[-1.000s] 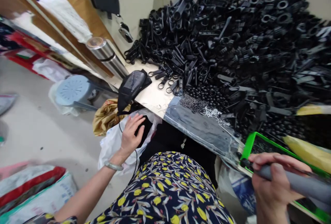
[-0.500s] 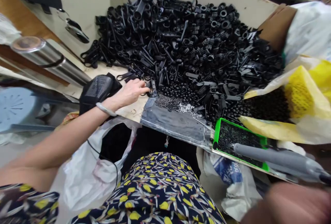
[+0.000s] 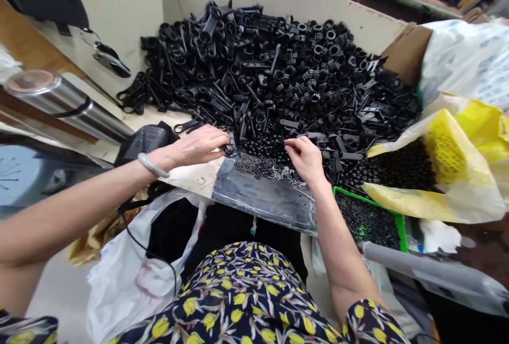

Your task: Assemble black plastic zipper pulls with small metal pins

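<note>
Pale bench (image 3: 194, 181) in the head view, where the left hand (image 3: 203, 145) pinches a black part (image 3: 231, 148) beside the heap (image 3: 246, 79), the right hand (image 3: 306, 158) hovers by black beads (image 3: 258, 145), fingertips bunched, any catch unclear, near a green tray (image 3: 403, 232) of dark bits (image 3: 366, 217) and a yellow bag (image 3: 445, 148) of beads.

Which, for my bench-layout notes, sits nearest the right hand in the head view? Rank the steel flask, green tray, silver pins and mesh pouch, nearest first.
From the right hand:
1. Silver pins: just to its left.
2. Green tray: to its right, lower in view.
3. Mesh pouch: well to the left.
4. Steel flask: far left.
</note>
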The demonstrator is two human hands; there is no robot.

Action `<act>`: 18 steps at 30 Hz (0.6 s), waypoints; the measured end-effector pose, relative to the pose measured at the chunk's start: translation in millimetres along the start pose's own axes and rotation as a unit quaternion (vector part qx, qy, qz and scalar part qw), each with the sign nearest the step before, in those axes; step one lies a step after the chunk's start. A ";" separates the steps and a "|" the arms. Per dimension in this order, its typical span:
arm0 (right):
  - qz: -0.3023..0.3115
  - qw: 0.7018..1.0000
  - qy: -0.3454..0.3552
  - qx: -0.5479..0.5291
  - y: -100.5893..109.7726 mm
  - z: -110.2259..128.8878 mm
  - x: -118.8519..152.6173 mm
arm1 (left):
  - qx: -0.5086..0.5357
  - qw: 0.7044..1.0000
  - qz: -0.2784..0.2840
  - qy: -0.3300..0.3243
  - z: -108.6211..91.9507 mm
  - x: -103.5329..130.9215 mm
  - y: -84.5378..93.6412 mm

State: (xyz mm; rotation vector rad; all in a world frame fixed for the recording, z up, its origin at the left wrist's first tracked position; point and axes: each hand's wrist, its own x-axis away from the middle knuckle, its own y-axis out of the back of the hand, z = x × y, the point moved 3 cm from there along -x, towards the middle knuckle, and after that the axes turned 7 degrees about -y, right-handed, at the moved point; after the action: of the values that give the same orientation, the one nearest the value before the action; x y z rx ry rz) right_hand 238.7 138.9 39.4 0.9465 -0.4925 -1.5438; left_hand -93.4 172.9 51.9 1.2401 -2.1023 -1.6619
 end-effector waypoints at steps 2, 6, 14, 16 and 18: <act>0.020 0.998 0.003 0.068 -16.9 4.5 -0.7 | 0.098 0.995 -0.013 0.022 -19.3 2.9 -6.1; 0.038 0.987 0.016 0.153 -38.7 8.9 -6.8 | 0.398 0.888 -0.087 0.215 -60.3 15.7 -35.8; -0.026 0.960 -0.078 -0.269 -26.2 29.5 30.7 | 0.634 0.667 -0.108 0.376 -124.9 42.1 -91.2; 0.024 0.938 -0.069 -0.338 -24.4 43.8 56.5 | 0.634 0.665 -0.116 0.377 -131.3 45.5 -91.4; 0.054 0.941 -0.037 -0.331 -23.1 55.6 80.3 | 0.641 0.670 -0.104 0.361 -137.9 47.1 -91.3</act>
State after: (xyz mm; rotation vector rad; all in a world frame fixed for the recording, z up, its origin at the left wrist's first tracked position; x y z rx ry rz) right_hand 183.0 55.9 30.8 0.3329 -0.0521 -1.4983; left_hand 4.3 39.3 5.3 1.9450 -2.3874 0.6934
